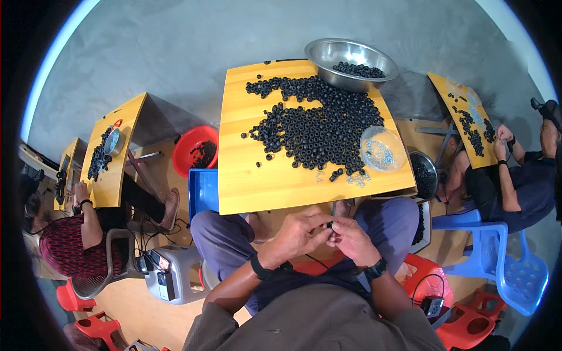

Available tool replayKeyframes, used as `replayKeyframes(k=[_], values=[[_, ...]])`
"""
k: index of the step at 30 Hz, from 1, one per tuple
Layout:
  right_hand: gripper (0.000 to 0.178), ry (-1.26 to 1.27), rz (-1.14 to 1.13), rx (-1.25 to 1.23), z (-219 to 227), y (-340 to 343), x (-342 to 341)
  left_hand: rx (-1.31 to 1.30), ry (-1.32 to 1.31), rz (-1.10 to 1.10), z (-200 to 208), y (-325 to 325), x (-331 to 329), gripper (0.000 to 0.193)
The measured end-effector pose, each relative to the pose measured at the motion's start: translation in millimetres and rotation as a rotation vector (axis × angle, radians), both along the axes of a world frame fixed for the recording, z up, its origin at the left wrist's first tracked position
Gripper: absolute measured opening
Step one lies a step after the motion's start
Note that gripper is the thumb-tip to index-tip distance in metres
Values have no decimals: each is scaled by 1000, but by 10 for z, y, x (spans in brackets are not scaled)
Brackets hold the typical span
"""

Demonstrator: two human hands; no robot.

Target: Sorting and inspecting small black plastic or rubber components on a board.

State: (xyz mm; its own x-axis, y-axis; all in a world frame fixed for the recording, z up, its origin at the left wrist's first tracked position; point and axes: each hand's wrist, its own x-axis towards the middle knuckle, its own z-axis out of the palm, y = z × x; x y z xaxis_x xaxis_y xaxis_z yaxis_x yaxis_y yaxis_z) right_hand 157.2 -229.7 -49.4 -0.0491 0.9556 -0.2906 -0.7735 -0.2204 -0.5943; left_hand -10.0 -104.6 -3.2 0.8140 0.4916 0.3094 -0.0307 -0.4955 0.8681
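Left hand (295,234): your fingertips pinch the small black part (329,225).
Right hand (353,238): your fingertips close on it.
Part position: between both hands, near side of the yellow table (237,187).

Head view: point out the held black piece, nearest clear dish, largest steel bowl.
Black piece (329,225), head view, visible side.
Clear dish (395,144), head view, bare inside wall.
Steel bowl (345,51), head view, inner wall.

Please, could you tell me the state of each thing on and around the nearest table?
Left hand: closed on a black piece
Right hand: closed on the same piece
Loose pieces: spread over the table
Steel bowl: open, partly filled
Clear bowl: open, partly filled
Red basin: open, partly filled
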Motion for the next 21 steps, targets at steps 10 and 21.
replayKeyframes(k=[10, 21], values=[[24, -121, -345, 102, 187, -587, 840, 112, 99, 525, 7, 1040, -299, 8], [26, -48, -374, 294, -30, -794, 1143, 363, 440, 770, -161, 2239, -475, 16]])
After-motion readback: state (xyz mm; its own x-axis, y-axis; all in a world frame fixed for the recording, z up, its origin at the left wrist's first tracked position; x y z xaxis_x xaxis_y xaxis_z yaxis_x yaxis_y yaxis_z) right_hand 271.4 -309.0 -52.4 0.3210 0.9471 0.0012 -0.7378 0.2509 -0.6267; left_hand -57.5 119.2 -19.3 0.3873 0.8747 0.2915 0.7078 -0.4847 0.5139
